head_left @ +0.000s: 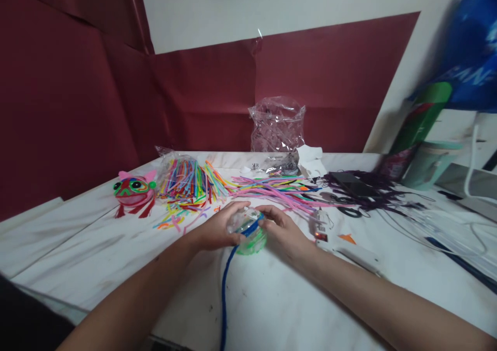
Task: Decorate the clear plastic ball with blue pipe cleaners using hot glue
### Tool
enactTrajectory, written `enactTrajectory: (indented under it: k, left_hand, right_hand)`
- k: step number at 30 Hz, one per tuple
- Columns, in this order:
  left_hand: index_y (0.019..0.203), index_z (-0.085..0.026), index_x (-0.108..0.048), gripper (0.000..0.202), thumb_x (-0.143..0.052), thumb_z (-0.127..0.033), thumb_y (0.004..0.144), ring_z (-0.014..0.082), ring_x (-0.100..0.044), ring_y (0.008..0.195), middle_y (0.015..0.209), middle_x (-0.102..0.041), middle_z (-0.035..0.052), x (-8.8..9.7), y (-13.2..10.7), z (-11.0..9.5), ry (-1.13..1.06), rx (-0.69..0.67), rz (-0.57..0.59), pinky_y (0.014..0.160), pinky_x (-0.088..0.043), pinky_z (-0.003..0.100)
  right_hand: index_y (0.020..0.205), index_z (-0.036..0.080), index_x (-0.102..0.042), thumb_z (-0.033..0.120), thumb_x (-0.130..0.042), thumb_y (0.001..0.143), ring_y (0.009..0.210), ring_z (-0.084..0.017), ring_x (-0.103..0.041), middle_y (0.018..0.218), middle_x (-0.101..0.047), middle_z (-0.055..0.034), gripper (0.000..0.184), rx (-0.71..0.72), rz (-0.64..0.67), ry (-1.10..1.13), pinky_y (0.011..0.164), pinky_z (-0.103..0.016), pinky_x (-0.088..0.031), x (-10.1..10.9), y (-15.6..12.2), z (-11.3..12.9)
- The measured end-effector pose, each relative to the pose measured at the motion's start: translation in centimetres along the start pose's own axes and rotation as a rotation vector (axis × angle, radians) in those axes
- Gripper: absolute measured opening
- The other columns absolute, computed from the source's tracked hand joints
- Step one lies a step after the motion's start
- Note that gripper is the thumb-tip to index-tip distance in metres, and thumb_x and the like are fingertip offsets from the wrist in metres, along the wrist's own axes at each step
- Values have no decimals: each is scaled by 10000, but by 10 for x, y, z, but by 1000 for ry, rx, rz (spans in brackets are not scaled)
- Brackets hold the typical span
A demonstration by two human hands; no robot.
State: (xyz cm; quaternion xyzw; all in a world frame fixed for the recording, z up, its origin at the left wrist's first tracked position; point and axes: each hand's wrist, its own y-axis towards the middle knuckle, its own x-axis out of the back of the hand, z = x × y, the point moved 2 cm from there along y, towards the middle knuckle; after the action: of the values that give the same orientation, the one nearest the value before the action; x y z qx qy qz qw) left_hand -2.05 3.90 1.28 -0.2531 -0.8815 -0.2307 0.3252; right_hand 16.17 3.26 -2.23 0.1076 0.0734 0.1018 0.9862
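Observation:
My left hand (215, 231) and my right hand (285, 232) both cup a clear plastic ball (248, 230) at the middle of the white table (295, 299). The ball is part covered in green and has a blue pipe cleaner (225, 283) wound across it. The blue strand trails from the ball down toward the table's near edge. Fingers of both hands curl round the ball's sides.
A pink, red and green pipe-cleaner animal (134, 190) stands at left. Heaps of coloured pipe cleaners (186, 183) and pink ones (272, 188) lie behind the hands, with a crumpled clear bag (276, 126). Dark purple strands (361, 188), a small tool (320, 227) and a teal cup (429, 164) sit at right.

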Motion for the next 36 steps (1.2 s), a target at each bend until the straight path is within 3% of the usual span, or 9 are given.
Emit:
enactTrajectory:
  k: [5,10,13,15,17,24,30,36]
  left_hand:
    - [1361,-123,-399,932,-705,-574,605,338,-331,1340,1434,-381,160,0,-1,-6,-22,27,-3,1121,-243,427]
    - [1397,-143,-350,931,-737,-441,605,333,-333,1345,1462,-365,143,3,-2,-4,-25,67,31,1116,-255,433]
    - [1403,-134,-339,906,-710,-450,640,332,-355,1332,1467,-369,145,2,-1,-2,-47,86,-12,1110,-267,439]
    - [1403,-143,-343,878,-694,-453,661,331,-350,1336,1477,-362,136,2,-1,-1,-46,92,-44,1115,-259,440]
    - [1406,-150,-341,858,-684,-449,677,327,-329,1351,1488,-347,131,1,-1,-1,-41,89,-54,1123,-245,441]
    - [1411,-123,-324,896,-707,-416,655,341,-261,1383,1497,-304,166,-5,-1,-2,-9,34,-59,1141,-196,457]
    - [1416,-113,-306,908,-717,-342,639,346,-248,1383,1496,-286,180,-9,0,-5,32,30,-51,1144,-186,476]
    - [1417,-149,-309,925,-742,-349,624,351,-262,1378,1494,-303,148,-9,0,-2,35,56,-67,1142,-211,473]
  right_hand:
    - [981,206,-573,339,-676,624,794,-211,-587,944,-598,-34,394,62,3,-186,704,-348,-479,-2,-2,1]
    - [1031,217,-569,392,-616,714,892,-238,-588,1012,-621,-66,366,109,7,-312,758,-378,-482,1,-2,3]
    - [1075,233,-579,359,-610,759,1060,-278,-538,1137,-589,-104,342,323,-51,-498,835,-427,-459,4,-5,7]
    - [1108,253,-585,308,-618,776,1150,-284,-494,1211,-559,-109,338,489,-14,-595,917,-455,-420,2,-8,10]
    - [1107,265,-595,273,-625,779,1167,-279,-489,1210,-564,-104,329,564,37,-632,963,-464,-390,0,-11,11]
    - [986,252,-602,271,-603,722,1084,-264,-531,1136,-569,-79,265,384,7,-501,834,-393,-445,-2,-8,11]
    - [908,256,-584,251,-602,653,1059,-260,-519,1077,-569,-63,256,326,-41,-436,825,-380,-421,-5,-10,12]
    - [943,253,-597,237,-609,647,1095,-265,-513,1147,-555,-65,297,288,6,-394,840,-376,-407,-3,-6,10]
